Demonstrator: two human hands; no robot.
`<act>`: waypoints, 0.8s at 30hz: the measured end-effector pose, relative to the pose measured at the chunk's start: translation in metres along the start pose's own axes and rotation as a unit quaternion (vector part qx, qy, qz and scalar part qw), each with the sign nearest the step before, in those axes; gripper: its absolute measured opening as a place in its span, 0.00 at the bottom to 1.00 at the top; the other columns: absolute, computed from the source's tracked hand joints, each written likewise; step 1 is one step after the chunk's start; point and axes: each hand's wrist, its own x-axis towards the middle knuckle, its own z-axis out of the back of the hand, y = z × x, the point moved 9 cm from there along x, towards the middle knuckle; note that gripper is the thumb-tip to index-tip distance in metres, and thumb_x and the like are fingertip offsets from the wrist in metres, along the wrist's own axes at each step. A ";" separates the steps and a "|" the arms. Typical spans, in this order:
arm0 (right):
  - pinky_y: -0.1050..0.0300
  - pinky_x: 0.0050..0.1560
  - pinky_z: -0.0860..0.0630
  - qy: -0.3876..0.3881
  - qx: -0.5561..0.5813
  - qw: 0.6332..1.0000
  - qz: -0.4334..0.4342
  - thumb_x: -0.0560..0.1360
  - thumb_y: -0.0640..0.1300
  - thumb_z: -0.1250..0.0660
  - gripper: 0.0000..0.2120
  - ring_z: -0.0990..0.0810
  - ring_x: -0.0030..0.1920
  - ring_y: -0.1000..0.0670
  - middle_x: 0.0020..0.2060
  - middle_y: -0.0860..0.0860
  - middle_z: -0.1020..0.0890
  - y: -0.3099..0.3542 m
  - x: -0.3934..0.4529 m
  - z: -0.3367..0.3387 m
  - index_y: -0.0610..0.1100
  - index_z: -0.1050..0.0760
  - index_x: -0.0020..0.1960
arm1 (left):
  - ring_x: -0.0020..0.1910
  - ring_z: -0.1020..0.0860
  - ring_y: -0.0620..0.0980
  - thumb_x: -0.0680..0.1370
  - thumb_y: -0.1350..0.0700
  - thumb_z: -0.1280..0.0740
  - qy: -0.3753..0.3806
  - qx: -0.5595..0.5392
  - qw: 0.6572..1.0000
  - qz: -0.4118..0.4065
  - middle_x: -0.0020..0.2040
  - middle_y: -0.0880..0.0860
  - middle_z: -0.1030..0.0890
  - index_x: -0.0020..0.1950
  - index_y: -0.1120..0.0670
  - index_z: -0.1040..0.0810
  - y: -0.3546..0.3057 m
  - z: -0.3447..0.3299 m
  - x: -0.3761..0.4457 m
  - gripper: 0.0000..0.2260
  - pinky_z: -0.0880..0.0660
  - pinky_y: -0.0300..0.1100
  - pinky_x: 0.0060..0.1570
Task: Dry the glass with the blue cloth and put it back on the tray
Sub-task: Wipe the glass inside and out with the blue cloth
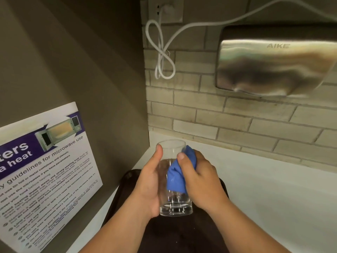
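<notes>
A clear drinking glass (174,203) is held upright above a dark brown tray (204,229). My left hand (147,187) wraps around the glass's left side, thumb near the rim. My right hand (197,179) presses a bunched blue cloth (176,179) against the right side of the glass, thumb on top of the cloth. Part of the cloth shows through the glass wall, and I cannot tell whether it reaches inside. The glass base hangs just above the tray.
The tray lies on a white counter (269,198) in a corner. A microwave guidelines poster (45,176) is on the left wall. A steel hand dryer (273,68) and a looped white cable (162,57) hang on the brick backsplash.
</notes>
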 end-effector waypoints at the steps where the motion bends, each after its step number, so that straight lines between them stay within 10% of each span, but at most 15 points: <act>1: 0.73 0.37 0.26 0.003 0.012 1.000 -0.017 0.80 0.60 0.38 0.17 0.18 0.41 0.60 0.39 0.52 0.17 -0.005 0.003 0.000 0.47 0.23 0.50 | 0.60 0.14 0.63 0.73 0.29 0.33 -0.016 0.011 1.000 -0.001 0.62 0.66 0.14 0.65 0.60 0.15 -0.002 -0.001 0.000 0.38 0.16 0.57 0.56; 5: 0.73 0.34 0.25 0.005 -0.004 1.000 -0.008 0.81 0.57 0.37 0.15 0.18 0.39 0.67 0.39 0.53 0.17 -0.010 -0.001 -0.008 0.46 0.27 0.57 | 0.46 0.10 0.58 0.68 0.29 0.32 -0.099 0.076 0.992 -0.003 0.49 0.61 0.09 0.61 0.57 0.14 -0.001 0.010 0.000 0.36 0.14 0.47 0.36; 9: 0.71 0.33 0.23 0.002 -0.014 1.000 0.017 0.81 0.60 0.37 0.12 0.16 0.41 0.65 0.39 0.54 0.17 -0.009 -0.001 -0.012 0.52 0.30 0.56 | 0.49 0.10 0.57 0.67 0.30 0.28 -0.074 0.050 0.996 0.007 0.52 0.61 0.10 0.55 0.56 0.10 0.007 0.001 -0.004 0.32 0.14 0.45 0.37; 14: 0.57 0.49 0.20 0.071 0.059 0.987 -0.128 0.81 0.66 0.45 0.22 0.14 0.46 0.55 0.47 0.51 0.14 -0.038 0.000 -0.010 0.53 0.19 0.54 | 0.62 0.17 0.69 0.70 0.31 0.26 -0.062 -0.036 0.997 0.032 0.65 0.66 0.17 0.69 0.61 0.19 0.003 0.003 -0.003 0.40 0.22 0.66 0.65; 20: 0.54 0.65 0.20 0.110 -0.058 0.992 0.032 0.75 0.68 0.39 0.33 0.18 0.61 0.57 0.62 0.57 0.19 -0.013 -0.038 -0.029 0.54 0.36 0.75 | 0.40 0.11 0.58 0.69 0.30 0.28 -0.064 -0.006 0.998 0.008 0.42 0.60 0.11 0.55 0.60 0.13 -0.002 0.011 0.005 0.34 0.15 0.48 0.36; 24: 0.65 0.45 0.21 0.009 -0.012 1.000 0.014 0.79 0.66 0.41 0.20 0.15 0.46 0.55 0.46 0.52 0.16 -0.002 -0.011 -0.007 0.53 0.26 0.60 | 0.56 0.13 0.62 0.74 0.32 0.30 -0.027 0.012 1.000 0.009 0.59 0.63 0.12 0.63 0.58 0.13 0.000 0.002 0.002 0.32 0.15 0.52 0.49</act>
